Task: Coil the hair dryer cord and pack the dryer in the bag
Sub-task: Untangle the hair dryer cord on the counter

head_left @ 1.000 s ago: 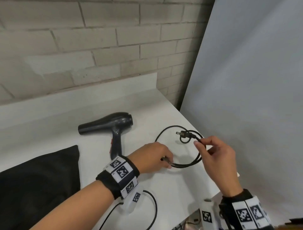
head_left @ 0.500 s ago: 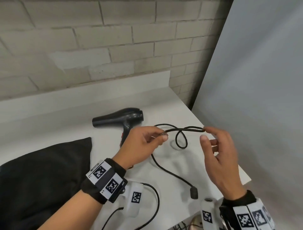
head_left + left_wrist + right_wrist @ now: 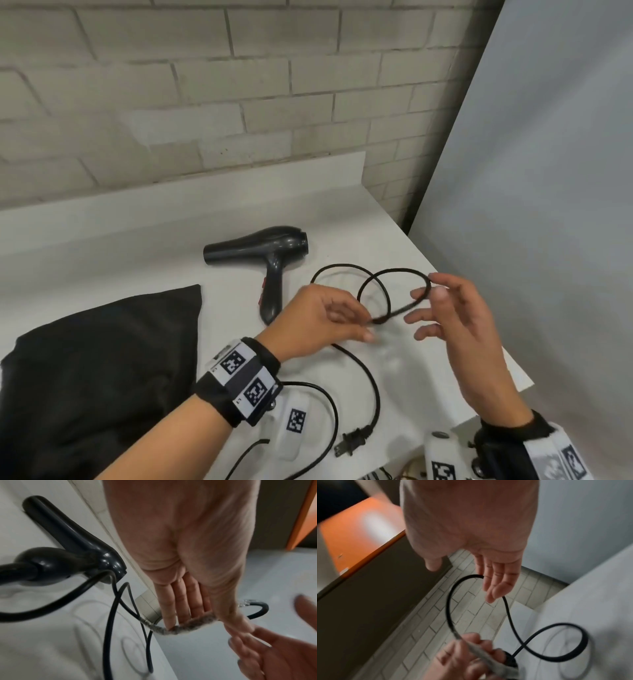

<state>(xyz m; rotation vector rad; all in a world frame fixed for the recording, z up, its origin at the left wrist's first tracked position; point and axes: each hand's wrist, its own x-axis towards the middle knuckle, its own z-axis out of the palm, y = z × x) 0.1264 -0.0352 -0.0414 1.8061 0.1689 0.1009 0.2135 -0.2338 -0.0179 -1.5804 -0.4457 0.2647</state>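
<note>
Now the plug (image 3: 352, 442) is dropped back onto the worktop (image 3: 171, 240) near the hair dryer (image 3: 263, 253); only one loop of cord (image 3: 394, 274) is pinched by the left hand (image 3: 318, 318). The right hand (image 3: 459, 329) is spread, its fingertips touching the loop. The coil is partly undone. The bag (image 3: 85, 370) lies left of the dryer.

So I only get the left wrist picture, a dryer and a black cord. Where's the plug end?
Observer: The plug lies loose on the white counter near the front edge, in neither hand.
Operator: And is there a bag anywhere?
Observer: Yes, a black bag lies flat to the left of the hair dryer, apart from it.
Operator: What's the other hand doing?
Observer: The right hand is open with its fingers spread. A loop of the cord rests against its index finger.
</note>
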